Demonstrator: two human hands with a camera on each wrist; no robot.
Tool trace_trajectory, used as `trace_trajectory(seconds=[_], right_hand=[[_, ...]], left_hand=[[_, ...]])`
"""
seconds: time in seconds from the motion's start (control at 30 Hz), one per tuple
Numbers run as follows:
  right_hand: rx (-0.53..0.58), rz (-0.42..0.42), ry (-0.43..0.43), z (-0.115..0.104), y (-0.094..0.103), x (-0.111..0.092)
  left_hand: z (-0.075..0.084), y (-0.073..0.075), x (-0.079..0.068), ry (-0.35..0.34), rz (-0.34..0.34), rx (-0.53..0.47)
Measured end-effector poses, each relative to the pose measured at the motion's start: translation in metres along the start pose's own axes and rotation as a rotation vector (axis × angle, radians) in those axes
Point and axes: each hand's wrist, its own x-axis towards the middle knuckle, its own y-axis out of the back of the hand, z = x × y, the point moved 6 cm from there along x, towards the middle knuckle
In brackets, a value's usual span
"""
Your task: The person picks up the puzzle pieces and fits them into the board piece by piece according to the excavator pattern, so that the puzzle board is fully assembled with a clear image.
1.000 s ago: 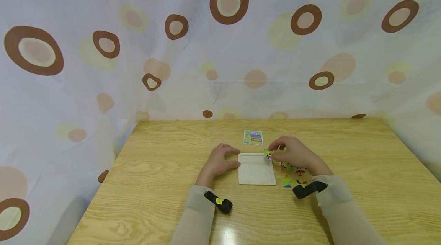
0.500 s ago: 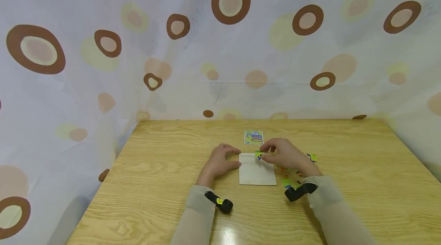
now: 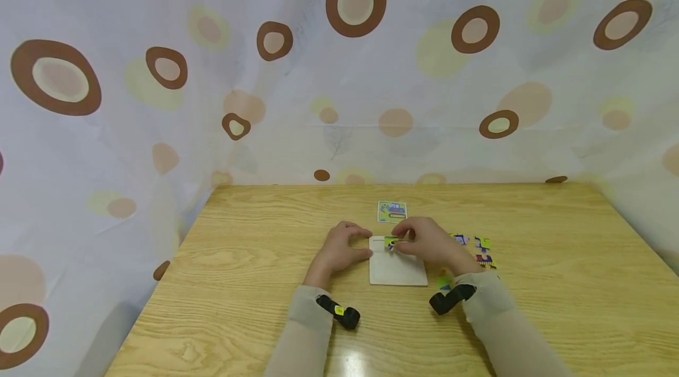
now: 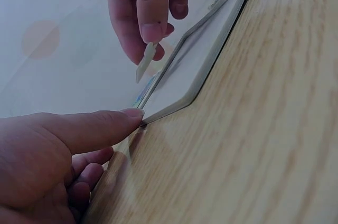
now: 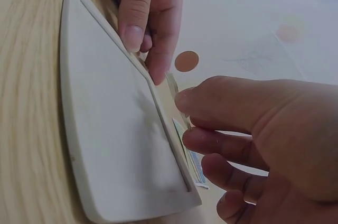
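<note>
My right hand pinches a small green puzzle piece between thumb and index finger, over the upper part of a white puzzle tray. Seen from the left wrist, the piece is tilted, its pale edge showing above the tray's rim. My left hand rests at the tray's left side, its thumb and index finger spread along that edge. In the left wrist view the left thumb is straight, its tip at the tray's corner. The tray's recess shows bare white.
Behind the tray lies a square picture card of a digger. Several loose puzzle pieces are scattered to the right on the wooden table, partly covered by the right hand and sleeve. A patterned cloth hangs at the table's back edge.
My right hand has moved left with the puzzle piece, from the tray's upper right corner toward its upper middle, uncovering loose pieces on the right. The left hand stays at the tray's edge.
</note>
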Motion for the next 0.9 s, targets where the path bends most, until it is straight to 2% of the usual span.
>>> trace_trajectory(seconds=[0.57,0.9], right_hand=[[-0.067,0.0,-0.006,-0.004,-0.019,0.01],[-0.089,0.023,0.037,-0.009,-0.023,0.014]], left_hand=[[-0.001,0.0,-0.001,0.001,-0.006,0.001],[-0.003,-0.001,0.001,0.001,-0.009,0.008]])
